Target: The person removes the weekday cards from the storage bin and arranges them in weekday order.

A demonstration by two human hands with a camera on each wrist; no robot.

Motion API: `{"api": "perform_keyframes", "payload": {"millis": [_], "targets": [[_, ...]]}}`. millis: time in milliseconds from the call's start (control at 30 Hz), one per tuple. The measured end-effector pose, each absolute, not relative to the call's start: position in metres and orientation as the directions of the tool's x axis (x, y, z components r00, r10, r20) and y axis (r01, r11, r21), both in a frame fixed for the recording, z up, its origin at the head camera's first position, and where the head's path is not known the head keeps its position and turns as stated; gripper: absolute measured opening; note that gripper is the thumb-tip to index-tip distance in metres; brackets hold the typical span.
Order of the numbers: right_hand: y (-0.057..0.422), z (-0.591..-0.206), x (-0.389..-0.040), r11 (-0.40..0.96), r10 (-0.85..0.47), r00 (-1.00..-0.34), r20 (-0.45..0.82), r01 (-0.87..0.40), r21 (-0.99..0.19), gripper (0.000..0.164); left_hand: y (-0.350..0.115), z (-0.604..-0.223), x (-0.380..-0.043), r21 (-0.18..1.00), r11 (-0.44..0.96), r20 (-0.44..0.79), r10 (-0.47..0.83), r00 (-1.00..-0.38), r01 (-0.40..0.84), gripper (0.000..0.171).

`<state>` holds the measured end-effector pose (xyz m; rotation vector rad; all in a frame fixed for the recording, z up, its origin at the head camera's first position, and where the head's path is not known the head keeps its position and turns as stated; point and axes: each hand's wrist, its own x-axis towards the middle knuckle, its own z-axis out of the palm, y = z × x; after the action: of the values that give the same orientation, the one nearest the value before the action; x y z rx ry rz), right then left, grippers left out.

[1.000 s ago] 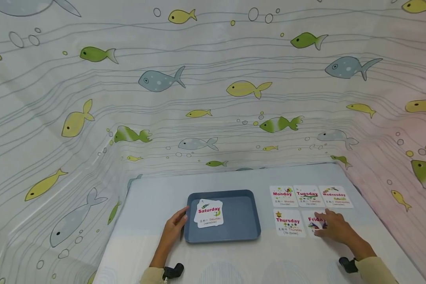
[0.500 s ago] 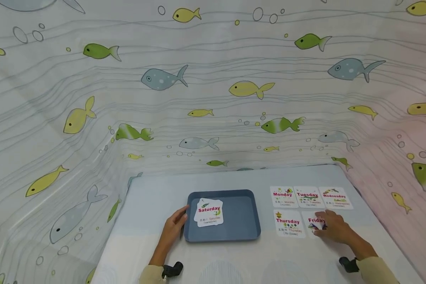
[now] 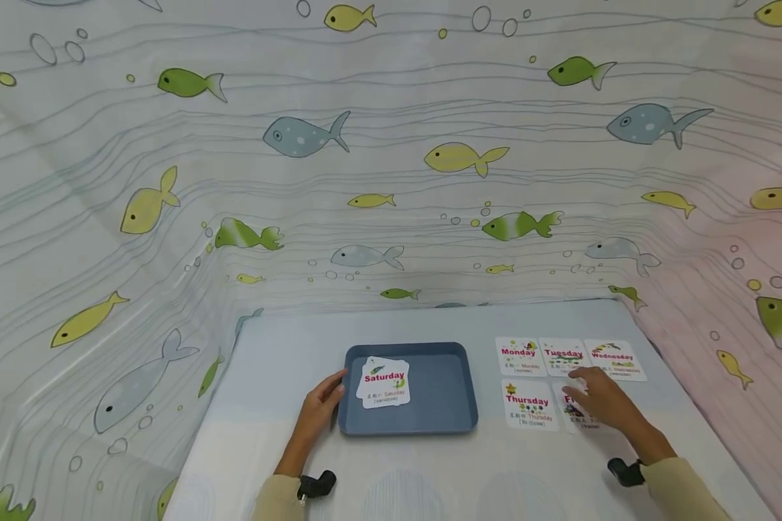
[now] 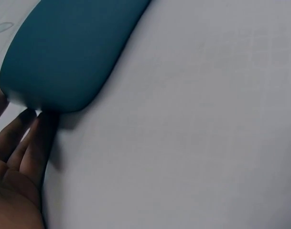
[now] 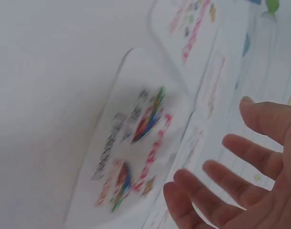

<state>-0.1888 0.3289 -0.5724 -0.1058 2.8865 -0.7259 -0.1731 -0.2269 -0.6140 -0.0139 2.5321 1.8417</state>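
Note:
My left hand [image 3: 317,409] rests its fingers against the left side of a blue-grey tray [image 3: 439,398]. In the left wrist view, the fingertips [image 4: 26,114] meet the tray's outer wall. A Saturday card [image 3: 386,391] lies in the tray's left part, with another card's edge showing under it. Over the Friday card [image 3: 576,422] hovers my right hand [image 3: 606,401], partly covering it in the head view. In the right wrist view its fingers are spread and relaxed, holding nothing, beside the blurred Friday card [image 5: 128,143].
Left of Friday lies the Thursday card [image 3: 529,416]. A row behind them holds the Monday card [image 3: 520,365], the Tuesday card [image 3: 562,347] and the Wednesday card [image 3: 615,354]. A pale cloth [image 3: 423,470] covers the table, and a fish-printed curtain [image 3: 397,231] surrounds it.
My right hand has come off the Friday card and moved slightly up and left, uncovering its lower part. The left hand stays at the tray.

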Motion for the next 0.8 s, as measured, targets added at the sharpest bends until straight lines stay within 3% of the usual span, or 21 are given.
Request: {"api": "perform_keyframes", "payload": {"millis": [267, 467, 800], "targets": [[0.268, -0.557, -0.206, 0.803, -0.198, -0.980, 0.012, -0.169, -0.572, 0.036, -0.231, -0.636, -0.181, 0.950, 0.311, 0.011, -0.026, -1.000, 0.002, 0.039], [0.198, -0.550, -0.223, 0.691, -0.324, -0.937, 0.132, -0.329, -0.643, 0.028, -0.235, -0.636, -0.176, 0.950, 0.313, 0.033, -0.049, -0.998, 0.016, 0.037], [0.133, -0.544, -0.237, 0.590, -0.527, -0.837, 0.149, -0.486, -0.645, 0.022, -0.233, -0.635, -0.179, 0.965, 0.263, -0.002, -0.020, -1.000, -0.007, 0.038]]}}
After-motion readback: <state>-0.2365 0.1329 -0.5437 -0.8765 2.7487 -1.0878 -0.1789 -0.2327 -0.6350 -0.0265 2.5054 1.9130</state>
